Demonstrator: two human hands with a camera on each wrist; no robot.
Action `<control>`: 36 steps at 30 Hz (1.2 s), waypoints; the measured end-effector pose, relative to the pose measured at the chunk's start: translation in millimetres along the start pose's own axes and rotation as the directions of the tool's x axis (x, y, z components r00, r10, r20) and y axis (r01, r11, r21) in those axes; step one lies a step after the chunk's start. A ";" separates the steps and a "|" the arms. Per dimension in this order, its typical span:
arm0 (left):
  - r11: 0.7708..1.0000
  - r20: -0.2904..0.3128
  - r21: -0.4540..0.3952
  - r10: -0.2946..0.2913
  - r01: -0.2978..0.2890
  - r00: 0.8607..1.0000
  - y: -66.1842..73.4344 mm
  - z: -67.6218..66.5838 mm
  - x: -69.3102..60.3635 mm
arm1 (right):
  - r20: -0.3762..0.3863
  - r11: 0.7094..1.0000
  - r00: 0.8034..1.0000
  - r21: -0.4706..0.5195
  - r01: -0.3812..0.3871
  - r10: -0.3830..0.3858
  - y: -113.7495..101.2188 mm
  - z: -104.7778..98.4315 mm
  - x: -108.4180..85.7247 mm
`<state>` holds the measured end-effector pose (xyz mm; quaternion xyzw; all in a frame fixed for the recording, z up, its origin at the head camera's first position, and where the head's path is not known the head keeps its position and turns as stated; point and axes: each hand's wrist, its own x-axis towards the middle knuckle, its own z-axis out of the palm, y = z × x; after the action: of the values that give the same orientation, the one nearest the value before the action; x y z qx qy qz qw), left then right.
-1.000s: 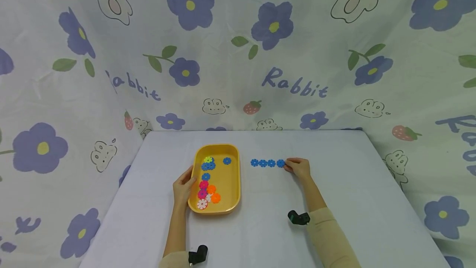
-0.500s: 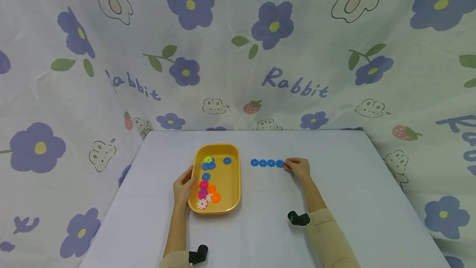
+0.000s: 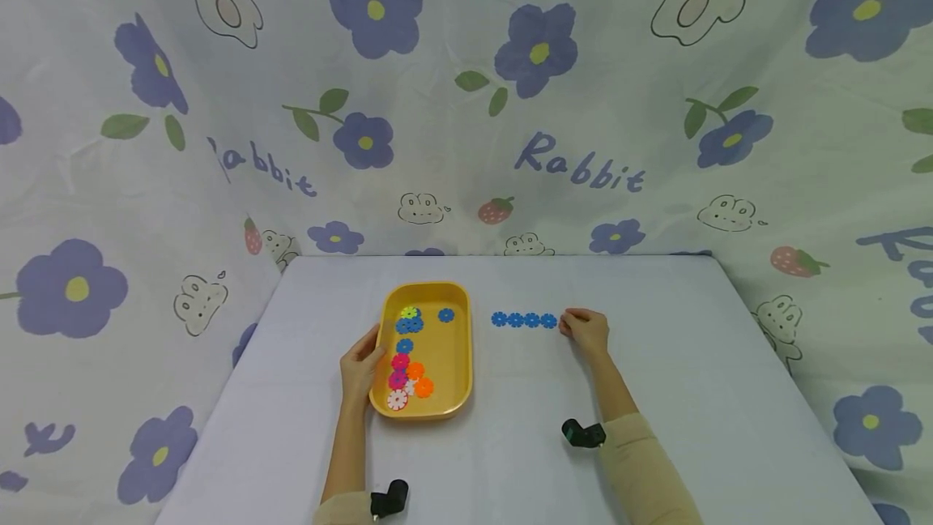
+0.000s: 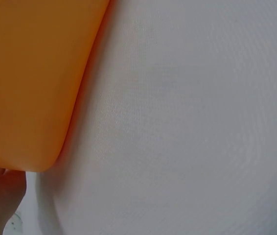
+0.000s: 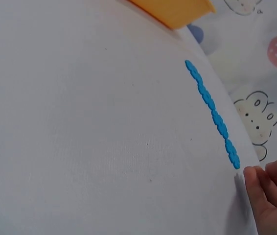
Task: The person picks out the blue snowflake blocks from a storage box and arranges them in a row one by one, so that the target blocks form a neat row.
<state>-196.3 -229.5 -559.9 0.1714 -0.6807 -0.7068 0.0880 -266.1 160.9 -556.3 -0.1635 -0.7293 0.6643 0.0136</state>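
Observation:
My left hand (image 3: 359, 364) grips the left side of a yellow tray (image 3: 450, 363), thumb at the rim. In the left wrist view the tray (image 4: 31, 88) shows as a plain orange-yellow wall, with part of that hand below it. To the tray's right, blue snowflake-shaped plastic discs (image 3: 516, 320) lie flat in a straight row, edge to edge. Just off the right end of this row is my right hand (image 3: 587, 330), its fingers loosely bent. The right wrist view shows a small gap between the blue row (image 5: 220, 125) and the fingertips (image 5: 250, 170), with nothing seen between them.
Inside the tray are loose blue discs (image 3: 404, 346), a yellow-green one (image 3: 409, 312), pink ones (image 3: 399, 361), orange ones (image 3: 423, 387) and white ones (image 3: 397, 400). A white-covered table (image 3: 510, 452) extends around everything, with a patterned curtain (image 3: 452, 128) behind.
The rightmost blue disc has shifted slightly left against the row. My right hand has let go of it and drawn a little to the right. The left hand and tray have stayed put.

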 end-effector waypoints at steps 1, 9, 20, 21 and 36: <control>1.000 0.001 0.001 -0.001 0.001 1.000 0.0 0.0 0.0 | 0.000 1.000 1.000 0.015 0.005 -0.005 -0.4 0.9 -0.4; 1.000 0.012 0.005 -0.007 0.007 1.000 0.8 -0.4 -1.2 | 0.109 0.984 0.994 0.176 0.004 -0.024 -12.7 20.7 -6.1; 1.000 0.012 0.012 -0.001 0.001 1.000 2.3 0.3 -3.8 | 0.208 0.953 0.977 0.302 -0.012 -0.054 -34.5 75.0 -19.4; 1.000 0.012 0.013 0.010 -0.010 1.000 1.8 0.1 -4.4 | 0.223 0.949 0.973 0.314 -0.016 -0.057 -35.3 79.9 -20.5; 1.000 0.000 0.021 -0.009 0.009 1.000 0.0 0.9 -2.4 | 0.436 0.983 0.896 0.182 -0.001 -0.080 -51.9 133.4 -43.6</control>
<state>-194.4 -227.8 -559.6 0.1754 -0.6872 -0.7001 0.0827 -267.9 17.7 -512.7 0.0082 -0.6543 0.7460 -0.1238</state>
